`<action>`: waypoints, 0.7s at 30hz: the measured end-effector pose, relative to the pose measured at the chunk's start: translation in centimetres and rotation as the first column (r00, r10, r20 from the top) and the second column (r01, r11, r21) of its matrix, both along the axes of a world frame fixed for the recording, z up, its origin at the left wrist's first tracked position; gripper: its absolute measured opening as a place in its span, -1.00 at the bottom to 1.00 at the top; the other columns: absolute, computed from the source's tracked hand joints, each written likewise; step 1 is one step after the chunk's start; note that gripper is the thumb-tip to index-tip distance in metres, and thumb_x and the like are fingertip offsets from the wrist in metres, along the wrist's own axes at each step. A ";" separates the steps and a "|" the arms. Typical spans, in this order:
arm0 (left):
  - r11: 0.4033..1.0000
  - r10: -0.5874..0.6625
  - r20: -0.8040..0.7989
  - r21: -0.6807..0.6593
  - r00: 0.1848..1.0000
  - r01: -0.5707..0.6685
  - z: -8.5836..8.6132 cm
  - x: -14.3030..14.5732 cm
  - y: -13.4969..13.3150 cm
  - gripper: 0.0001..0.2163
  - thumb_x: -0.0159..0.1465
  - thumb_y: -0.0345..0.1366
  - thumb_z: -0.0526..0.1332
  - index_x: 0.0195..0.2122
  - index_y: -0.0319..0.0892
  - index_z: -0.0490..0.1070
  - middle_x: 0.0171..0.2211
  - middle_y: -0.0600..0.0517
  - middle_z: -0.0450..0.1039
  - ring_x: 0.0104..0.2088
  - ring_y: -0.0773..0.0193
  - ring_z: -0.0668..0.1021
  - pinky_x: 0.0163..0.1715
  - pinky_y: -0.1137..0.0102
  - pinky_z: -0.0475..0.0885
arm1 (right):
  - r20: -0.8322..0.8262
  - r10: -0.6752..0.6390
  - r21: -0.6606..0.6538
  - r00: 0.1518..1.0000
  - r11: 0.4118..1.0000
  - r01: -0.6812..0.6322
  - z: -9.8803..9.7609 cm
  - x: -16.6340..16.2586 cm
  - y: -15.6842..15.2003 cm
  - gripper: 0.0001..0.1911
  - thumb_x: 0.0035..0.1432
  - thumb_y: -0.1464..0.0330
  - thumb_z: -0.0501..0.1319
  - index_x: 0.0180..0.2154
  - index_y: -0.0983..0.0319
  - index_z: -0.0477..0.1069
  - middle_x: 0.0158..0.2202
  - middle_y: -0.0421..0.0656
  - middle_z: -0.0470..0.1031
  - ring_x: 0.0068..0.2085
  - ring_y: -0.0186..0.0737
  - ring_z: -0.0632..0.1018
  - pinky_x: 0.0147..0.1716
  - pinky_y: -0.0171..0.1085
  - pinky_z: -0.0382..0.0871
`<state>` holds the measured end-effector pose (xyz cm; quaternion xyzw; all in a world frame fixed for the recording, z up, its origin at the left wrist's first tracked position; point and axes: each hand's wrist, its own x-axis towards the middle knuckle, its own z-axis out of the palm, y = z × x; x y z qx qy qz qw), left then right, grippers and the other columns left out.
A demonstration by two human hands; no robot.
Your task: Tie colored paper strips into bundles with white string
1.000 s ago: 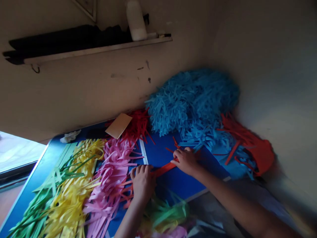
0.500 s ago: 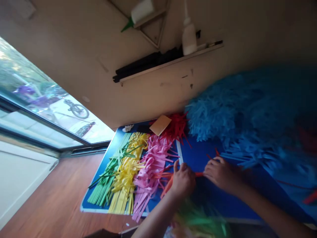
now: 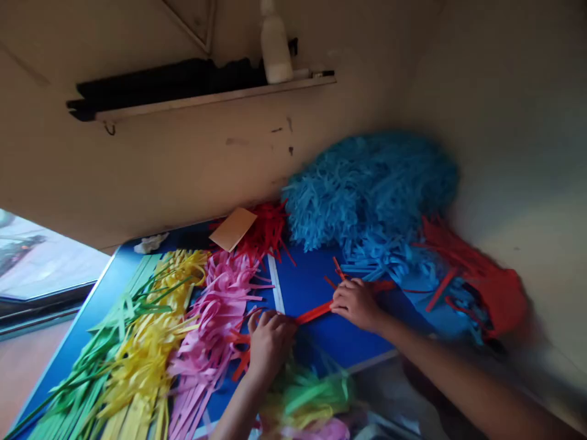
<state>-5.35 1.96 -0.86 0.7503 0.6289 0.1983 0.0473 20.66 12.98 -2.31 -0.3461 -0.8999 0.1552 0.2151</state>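
Observation:
A strip of orange-red fringed paper (image 3: 314, 313) stretches between my two hands over the blue table. My left hand (image 3: 271, 342) is closed on its left part, and cut ends stick out beyond that hand. My right hand (image 3: 358, 304) pinches the other part, with thin strips poking up above the fingers. Left of my left hand lie rows of fringed paper: pink (image 3: 220, 318), yellow (image 3: 147, 348) and green (image 3: 112, 342). Below my hands, a blurred bunch of green, yellow and pink fringe (image 3: 316, 391) shows near the table's front edge.
A big heap of blue fringe (image 3: 367, 189) stands against the wall. Red fringed paper (image 3: 490, 281) lies to its right. A tan card (image 3: 233, 229) rests on red fringe (image 3: 268, 232). Above, a wall shelf (image 3: 220, 98) holds a white bottle (image 3: 276, 49) and dark rolls.
My view has swung to the right, bringing the red paper beyond the blue heap into sight. Both hands still hold the orange-red paper, and more of it shows between them.

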 end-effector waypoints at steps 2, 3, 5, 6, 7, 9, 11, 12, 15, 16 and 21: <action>0.999 0.040 0.020 -0.021 0.999 -0.040 0.1 0.1 0.2 -0.89 0.26 -0.26 0.27 -0.39 0.06 0.57 -0.30 0.12 0.62 -0.19 0.14 0.52 0.00 0.09 0.15 | 0.009 -0.033 -0.098 0.999 0.995 0.034 0.3 0.1 0.4 -0.89 0.09 0.36 0.42 -0.46 0.15 0.55 -0.35 -0.25 0.57 -0.20 -0.23 0.48 -0.15 -0.19 0.09; 0.998 0.057 0.023 -0.034 0.998 -0.056 0.2 0.2 0.3 -0.88 0.27 -0.24 0.26 -0.40 0.05 0.57 -0.31 0.11 0.62 -0.20 0.15 0.52 -0.01 0.10 0.16 | 0.026 -0.036 -0.132 0.999 0.991 0.039 0.6 0.0 0.5 -0.90 0.09 0.35 0.42 -0.45 0.14 0.55 -0.34 -0.25 0.57 -0.19 -0.23 0.48 -0.15 -0.19 0.10; 0.995 0.085 0.016 -0.062 0.996 -0.084 0.4 0.5 0.6 -0.84 0.29 -0.21 0.22 -0.40 0.01 0.56 -0.31 0.08 0.61 -0.20 0.15 0.52 0.00 0.09 0.14 | 0.087 -0.040 -0.179 0.995 0.982 0.056 1.2 -0.3 0.6 -0.93 0.12 0.34 0.39 -0.42 0.13 0.57 -0.33 -0.25 0.57 -0.17 -0.22 0.48 -0.12 -0.19 0.10; 0.993 0.093 0.007 -0.077 0.996 -0.093 0.5 0.6 0.8 -0.82 0.31 -0.20 0.20 -0.40 -0.01 0.55 -0.31 0.07 0.61 -0.20 0.15 0.52 0.01 0.08 0.13 | 0.122 -0.048 -0.196 0.991 0.978 0.072 1.6 -0.5 0.6 -0.92 0.14 0.34 0.37 -0.41 0.13 0.57 -0.33 -0.25 0.57 -0.16 -0.22 0.48 -0.12 -0.20 0.10; 0.991 0.097 -0.004 -0.094 0.995 -0.097 0.6 0.7 1.0 -0.81 0.32 -0.21 0.18 -0.40 -0.03 0.54 -0.32 0.06 0.60 -0.20 0.15 0.52 0.01 0.08 0.12 | 0.155 -0.060 -0.212 0.986 0.973 0.093 1.9 -0.7 0.6 -0.90 0.16 0.34 0.34 -0.42 0.14 0.56 -0.33 -0.24 0.57 -0.14 -0.21 0.48 -0.11 -0.20 0.11; 0.987 0.087 -0.033 -0.132 0.996 -0.091 0.8 0.9 1.5 -0.79 0.32 -0.22 0.17 -0.42 -0.07 0.52 -0.34 0.05 0.60 -0.22 0.15 0.52 -0.01 0.10 0.12 | 0.208 -0.091 -0.235 0.974 0.962 0.140 2.4 -1.2 0.7 -0.86 0.17 0.36 0.31 -0.45 0.17 0.54 -0.34 -0.22 0.57 -0.13 -0.19 0.47 -0.13 -0.20 0.12; 0.982 0.066 -0.068 -0.175 0.995 -0.078 0.9 0.9 2.1 -0.79 0.29 -0.24 0.17 -0.46 -0.09 0.51 -0.38 0.03 0.59 -0.24 0.15 0.52 -0.05 0.13 0.14 | 0.247 -0.117 -0.250 0.962 0.951 0.180 2.8 -1.7 0.9 -0.86 0.13 0.37 0.30 -0.48 0.19 0.52 -0.34 -0.20 0.58 -0.12 -0.16 0.48 -0.16 -0.21 0.12; 0.978 0.057 -0.088 -0.195 0.994 -0.074 1.0 0.9 2.4 -0.79 0.28 -0.25 0.18 -0.48 -0.11 0.50 -0.40 0.02 0.58 -0.25 0.14 0.52 -0.09 0.14 0.15 | 0.267 -0.126 -0.259 0.955 0.946 0.197 2.9 -2.0 1.0 -0.86 0.11 0.37 0.29 -0.49 0.19 0.52 -0.33 -0.20 0.58 -0.11 -0.14 0.48 -0.18 -0.21 0.12; 0.965 0.025 -0.146 -0.255 0.989 -0.062 1.4 0.7 3.4 -0.80 0.23 -0.28 0.18 -0.53 -0.12 0.48 -0.44 0.00 0.57 -0.28 0.14 0.52 -0.17 0.18 0.16 | 0.324 -0.136 -0.282 0.936 0.931 0.233 3.0 -2.6 1.5 -0.89 0.04 0.39 0.28 -0.52 0.18 0.51 -0.32 -0.20 0.59 -0.09 -0.11 0.48 -0.22 -0.22 0.12; 0.960 0.009 -0.163 -0.275 0.987 -0.054 1.6 0.7 3.7 -0.80 0.22 -0.28 0.19 -0.54 -0.12 0.48 -0.45 -0.01 0.57 -0.30 0.14 0.52 -0.19 0.19 0.16 | 0.340 -0.135 -0.287 0.931 0.928 0.239 3.0 -2.8 1.7 -0.89 0.03 0.40 0.28 -0.52 0.18 0.51 -0.32 -0.20 0.59 -0.09 -0.10 0.49 -0.22 -0.22 0.12; 0.948 -0.040 -0.228 -0.317 0.973 -0.035 2.4 1.1 4.6 -0.77 0.20 -0.20 0.20 -0.55 -0.15 0.49 -0.51 -0.05 0.54 -0.39 0.11 0.53 -0.23 0.19 0.18 | 0.393 -0.118 -0.286 0.912 0.927 0.244 3.3 -2.9 2.2 -0.92 0.02 0.34 0.31 -0.49 0.17 0.48 -0.36 -0.20 0.58 -0.15 -0.11 0.49 -0.18 -0.20 0.12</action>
